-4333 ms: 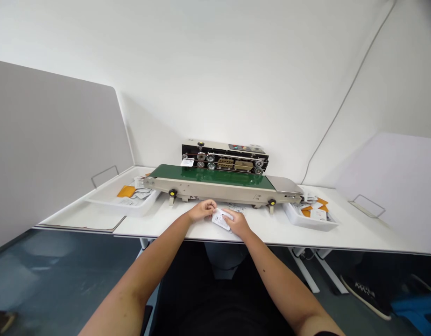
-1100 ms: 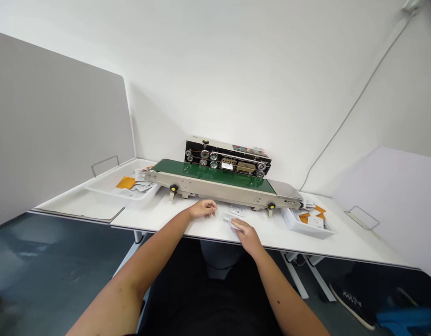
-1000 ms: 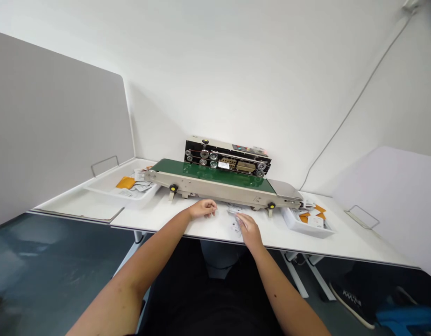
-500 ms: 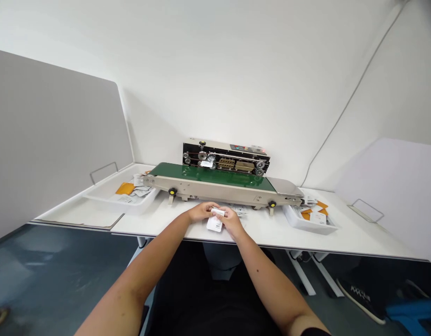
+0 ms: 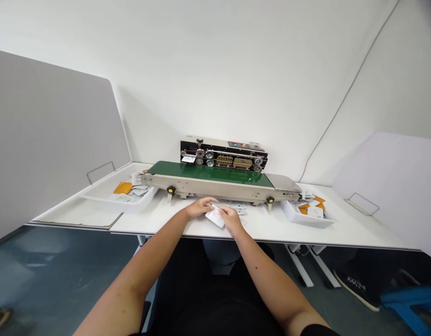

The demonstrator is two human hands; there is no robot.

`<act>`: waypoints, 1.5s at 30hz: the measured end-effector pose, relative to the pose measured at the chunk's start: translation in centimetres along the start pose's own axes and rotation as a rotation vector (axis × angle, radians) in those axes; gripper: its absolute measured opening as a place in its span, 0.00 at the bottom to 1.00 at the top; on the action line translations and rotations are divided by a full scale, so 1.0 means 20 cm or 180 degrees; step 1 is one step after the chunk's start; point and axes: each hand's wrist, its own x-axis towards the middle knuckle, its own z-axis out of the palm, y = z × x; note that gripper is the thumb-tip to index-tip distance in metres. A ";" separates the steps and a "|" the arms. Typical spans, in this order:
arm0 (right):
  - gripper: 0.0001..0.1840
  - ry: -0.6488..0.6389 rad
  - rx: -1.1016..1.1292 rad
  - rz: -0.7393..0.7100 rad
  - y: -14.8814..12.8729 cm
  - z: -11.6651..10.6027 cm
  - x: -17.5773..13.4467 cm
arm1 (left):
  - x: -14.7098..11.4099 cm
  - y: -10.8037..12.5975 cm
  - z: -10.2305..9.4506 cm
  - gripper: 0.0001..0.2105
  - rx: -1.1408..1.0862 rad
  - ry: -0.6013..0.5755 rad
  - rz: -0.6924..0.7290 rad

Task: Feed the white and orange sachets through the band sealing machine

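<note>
Just beyond the table's front edge, between my hands, is a small white packet [image 5: 214, 218] with faint reddish print. My left hand [image 5: 200, 207] pinches its upper left edge. The fingers of my right hand [image 5: 231, 219] are closed on its upper right side. Behind my hands stands a band sealing machine [image 5: 224, 155] with a green conveyor belt [image 5: 208, 172]. Another white packet [image 5: 188, 159] is at the left end of the sealer's rollers. More printed packets [image 5: 239, 205] lie on the table beyond my right hand, partly hidden by it.
A white bin [image 5: 131, 205] with grey-white and orange packets stands left of the conveyor. A similar bin [image 5: 308, 221] is at the right end. Grey partitions [image 5: 57, 140] with wire handles flank the table. A person's shoe [image 5: 357, 289] shows below right.
The packet in the sealer has travelled left along the rollers. The packet in my hands has turned, showing reddish print in place of the dark print. The view has shifted slightly.
</note>
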 end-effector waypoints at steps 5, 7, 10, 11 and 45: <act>0.19 0.0399 0.0202 -0.0029 0.00 0.00 -0.01 | 0.01 -0.02 -0.01 0.23 0.0096 0.0217 -0.0013; 0.18 0.0576 0.0251 -0.0029 0.00 -0.01 -0.01 | 0.02 -0.02 -0.01 0.23 0.0048 0.0364 0.0047; 0.17 0.0740 0.0227 -0.0055 -0.01 -0.01 -0.02 | 0.02 -0.02 -0.02 0.23 0.0034 0.0429 0.0064; 0.17 0.0766 0.0212 -0.0058 -0.01 -0.01 -0.03 | 0.02 -0.02 -0.02 0.23 0.0037 0.0437 0.0063; 0.24 0.1579 0.0260 -0.0716 -0.44 -0.50 0.37 | -0.01 -0.01 0.00 0.21 -0.0199 0.0037 -0.0160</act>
